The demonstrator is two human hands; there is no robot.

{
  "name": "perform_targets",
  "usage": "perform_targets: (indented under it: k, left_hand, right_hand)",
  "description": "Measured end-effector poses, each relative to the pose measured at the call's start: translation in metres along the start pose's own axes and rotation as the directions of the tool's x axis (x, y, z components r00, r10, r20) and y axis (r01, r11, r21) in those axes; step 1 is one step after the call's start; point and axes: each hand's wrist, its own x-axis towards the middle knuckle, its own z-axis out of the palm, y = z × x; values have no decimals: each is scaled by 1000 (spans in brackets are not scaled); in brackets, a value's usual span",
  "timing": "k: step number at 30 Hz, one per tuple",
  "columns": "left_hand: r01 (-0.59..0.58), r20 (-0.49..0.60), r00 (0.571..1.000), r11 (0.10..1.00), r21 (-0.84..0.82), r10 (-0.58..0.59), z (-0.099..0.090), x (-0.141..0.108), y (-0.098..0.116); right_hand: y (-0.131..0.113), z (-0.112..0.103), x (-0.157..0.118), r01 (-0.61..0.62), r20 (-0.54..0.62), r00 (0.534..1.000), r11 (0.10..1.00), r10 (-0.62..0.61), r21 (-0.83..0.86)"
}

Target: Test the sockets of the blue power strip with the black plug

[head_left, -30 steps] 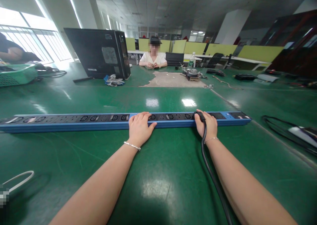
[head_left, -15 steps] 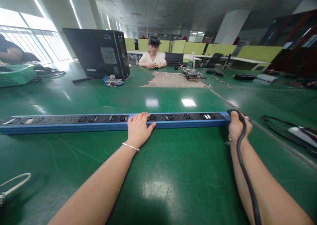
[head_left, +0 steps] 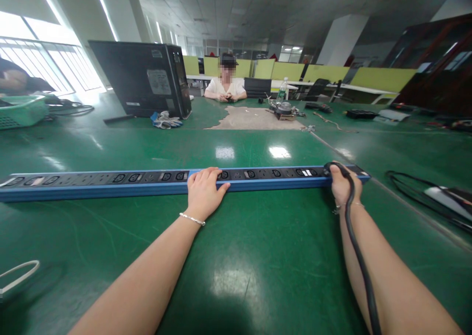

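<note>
A long blue power strip [head_left: 258, 183] with a black socket face lies across the green table [head_left: 273, 246]. My left hand [head_left: 206, 190] rests over the strip's middle, fingers on its top and thumb spread along the front side. Near the strip's right end, my right hand [head_left: 344, 185] is closed around the head of a thick black cable [head_left: 359, 256], just over the sockets. The cable runs down along my right forearm. Whether the plug touches a socket is hidden by the hand.
Behind stand a black computer case [head_left: 142, 79], gloves [head_left: 165, 120], a green basket [head_left: 22, 112] and a bottle [head_left: 282, 90]. A person [head_left: 225, 86] sits across the table; another person's arm shows at far left. Black cables [head_left: 413, 190] lie at right.
My right hand has moved a little left along the strip with the cable head, uncovering more of the strip's right end. My left hand keeps its place on the strip.
</note>
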Motion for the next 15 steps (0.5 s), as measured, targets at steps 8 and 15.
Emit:
perform_targets:
  k: [8, 15]
  left_hand:
    - [-1, -3, 1000, 1000, 3, 1, 1, 0, -1]
    - [-26, -18, 999, 1000, 18, 26, 0, -1, -1]
  right_hand:
    - [-10, -4, 5, 41, 91, 995, 996, -34, -82]
    - [-6, -1, 6, 68, 117, 992, 973, -43, -221]
